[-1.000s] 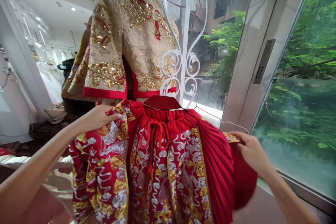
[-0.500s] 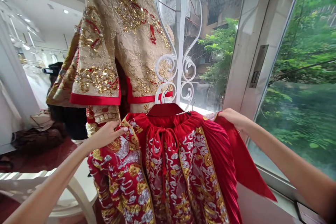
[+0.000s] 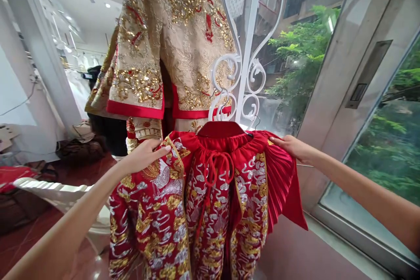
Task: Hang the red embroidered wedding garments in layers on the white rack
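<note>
Fingers of the left hand (image 3: 144,156) are closed on the embroidered shoulder of the red garment (image 3: 170,210), thumb on top; the right hand (image 3: 293,148), also pinched shut, has moved in nearer the red hanger (image 3: 222,129), gripping the opposite upper edge. That leaves the pleats (image 3: 278,175) fanned below it, the top spread between both hands. Behind hang the beige jacket (image 3: 193,57) and white scrollwork (image 3: 247,43), beside the window frame (image 3: 348,52).

Window daylight brightens the right; edges stretch.
</note>
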Tool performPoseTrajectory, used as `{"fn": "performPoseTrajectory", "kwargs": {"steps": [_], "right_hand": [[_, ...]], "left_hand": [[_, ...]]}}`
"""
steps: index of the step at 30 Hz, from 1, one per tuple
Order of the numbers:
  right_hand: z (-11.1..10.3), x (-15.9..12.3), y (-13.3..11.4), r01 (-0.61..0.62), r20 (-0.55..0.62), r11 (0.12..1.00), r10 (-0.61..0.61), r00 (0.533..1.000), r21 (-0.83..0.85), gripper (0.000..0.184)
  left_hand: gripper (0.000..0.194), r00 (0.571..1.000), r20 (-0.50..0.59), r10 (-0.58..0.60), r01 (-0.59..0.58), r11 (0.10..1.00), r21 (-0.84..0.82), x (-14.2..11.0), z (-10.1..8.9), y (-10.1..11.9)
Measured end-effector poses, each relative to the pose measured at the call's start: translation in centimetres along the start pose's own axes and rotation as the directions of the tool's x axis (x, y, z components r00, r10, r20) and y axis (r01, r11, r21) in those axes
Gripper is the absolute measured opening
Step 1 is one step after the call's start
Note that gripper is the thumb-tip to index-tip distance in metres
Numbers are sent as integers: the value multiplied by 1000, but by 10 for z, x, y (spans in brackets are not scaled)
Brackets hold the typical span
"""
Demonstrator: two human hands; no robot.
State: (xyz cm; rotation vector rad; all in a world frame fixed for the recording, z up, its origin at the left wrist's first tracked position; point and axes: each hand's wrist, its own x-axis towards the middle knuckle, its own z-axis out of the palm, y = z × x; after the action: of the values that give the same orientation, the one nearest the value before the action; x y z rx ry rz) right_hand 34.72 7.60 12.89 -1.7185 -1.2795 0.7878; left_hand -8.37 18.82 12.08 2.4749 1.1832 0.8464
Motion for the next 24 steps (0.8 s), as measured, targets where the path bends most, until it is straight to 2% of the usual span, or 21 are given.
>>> {"fn": "performPoseTrajectory", "kwargs": {"steps": [2,4,6,8,9,11,13,14,16,17,18,19,20,21,22,23,24], "right_hand": [[8,-5,-15,-79,-94,990,90,992,117,31],[13,-10,-25,-48,-214,982,88,973,184,29],[14,-20,-30,43,-320,985,13,947,169,30],[10,-37,-29,153,-444,988,-134,886,8,38],[6,-47,-27,194,-512,973,-232,827,-127,43],[0,-71,-21,221,-593,866,-473,651,-448,50],[-5,-93,-11,154,-555,664,-711,432,-731,50],[-5,-103,-5,92,-506,561,-797,330,-823,48],[-3,-116,10,-30,-391,392,-905,167,-920,37],[0,-119,18,-71,-338,331,-934,117,-941,31],[4,-121,25,-93,-297,289,-950,91,-953,27],[8,-121,32,-99,-276,267,-957,91,-959,25],[11,-120,37,-91,-274,265,-956,103,-960,25],[15,-119,39,-73,-294,287,-948,121,-955,26],[18,-118,41,-46,-331,328,-931,152,-943,28],[21,-118,40,-13,-370,374,-911,184,-927,31],[23,-118,39,23,-405,419,-888,216,-908,33]], "left_hand": [[48,1000,11,22,-22,1000,9,2,-2,2],[49,999,23,28,-28,1000,9,6,-2,4],[51,999,31,28,-28,1000,5,13,-2,7],[53,998,64,27,-24,999,-39,23,1,13],[54,995,93,27,-20,997,-80,28,3,17],[56,989,145,24,4,983,-186,37,8,24],[63,988,151,20,23,961,-276,42,12,31],[65,990,142,18,24,956,-292,43,14,35],[65,990,141,-1,31,978,-207,40,18,45],[61,991,130,-12,26,994,-109,37,20,52],[57,998,67,-12,12,1000,11,31,23,62],[52,998,-59,15,-7,991,132,25,27,73],[48,969,-230,88,-31,971,239,18,32,87],[43,889,-411,202,-63,943,326,10,39,103],[38,763,-556,329,-103,912,398,4,48,120],[34,642,-617,455,-168,869,465,-2,59,137],[30,548,-613,569,-255,812,526,-5,71,155]]}}
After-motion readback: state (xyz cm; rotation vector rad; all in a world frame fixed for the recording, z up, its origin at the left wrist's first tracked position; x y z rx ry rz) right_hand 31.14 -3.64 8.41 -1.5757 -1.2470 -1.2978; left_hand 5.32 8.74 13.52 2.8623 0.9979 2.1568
